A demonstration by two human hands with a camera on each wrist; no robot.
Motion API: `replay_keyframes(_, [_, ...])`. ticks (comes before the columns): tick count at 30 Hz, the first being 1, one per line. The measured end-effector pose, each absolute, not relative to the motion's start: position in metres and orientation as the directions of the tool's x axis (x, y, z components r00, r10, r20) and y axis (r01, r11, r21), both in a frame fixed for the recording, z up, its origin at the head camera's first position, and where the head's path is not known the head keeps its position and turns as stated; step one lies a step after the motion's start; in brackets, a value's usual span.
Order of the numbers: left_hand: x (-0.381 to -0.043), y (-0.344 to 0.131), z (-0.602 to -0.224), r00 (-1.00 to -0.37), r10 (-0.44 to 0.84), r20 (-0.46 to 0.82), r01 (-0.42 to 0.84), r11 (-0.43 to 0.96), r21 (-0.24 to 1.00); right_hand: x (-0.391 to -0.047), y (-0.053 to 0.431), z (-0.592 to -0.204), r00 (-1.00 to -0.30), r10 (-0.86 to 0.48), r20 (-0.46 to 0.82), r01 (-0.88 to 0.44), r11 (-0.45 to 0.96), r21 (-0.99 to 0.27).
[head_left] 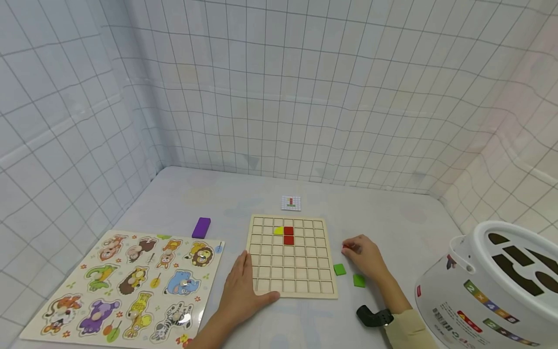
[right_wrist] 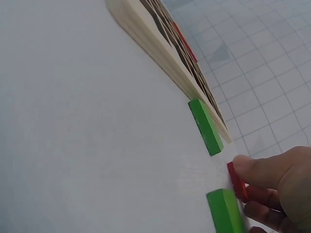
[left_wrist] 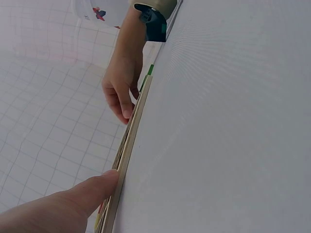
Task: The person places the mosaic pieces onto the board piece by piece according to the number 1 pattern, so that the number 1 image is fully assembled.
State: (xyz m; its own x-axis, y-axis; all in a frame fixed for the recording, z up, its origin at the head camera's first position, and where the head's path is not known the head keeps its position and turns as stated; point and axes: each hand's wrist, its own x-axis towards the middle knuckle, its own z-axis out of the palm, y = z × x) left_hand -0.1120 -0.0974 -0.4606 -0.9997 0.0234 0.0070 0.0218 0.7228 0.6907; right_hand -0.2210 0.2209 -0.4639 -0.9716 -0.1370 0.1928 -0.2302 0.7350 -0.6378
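A wooden grid board (head_left: 289, 264) lies flat on the table. One yellow piece (head_left: 279, 231) with a curved or slanted side sits in its upper cells, beside two red square tiles (head_left: 288, 240) stacked in one column. My left hand (head_left: 242, 291) rests at the board's near left corner, fingers straight along the left side and thumb on the near edge. To the right of the board, my right hand (head_left: 365, 254) pinches a red tile (right_wrist: 237, 182) between thumb and fingers, low over the table. Two green square tiles (head_left: 339, 269) lie between that hand and the board.
Beyond the board lies a small pattern card (head_left: 290, 203). An animal puzzle board (head_left: 144, 291) and a purple block (head_left: 201, 228) are on the left. A white lidded bucket (head_left: 453, 291) stands at right. A black band with a device (head_left: 374, 317) is on the right wrist.
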Motion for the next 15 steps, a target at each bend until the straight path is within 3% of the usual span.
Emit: replay_keyframes(15, [-0.1127, -0.0983, -0.4638, -0.999, 0.028, 0.021, 0.035, 0.725, 0.688, -0.2216, 0.2171, -0.4615, -0.98, -0.097, 0.171, -0.189, 0.711, -0.677])
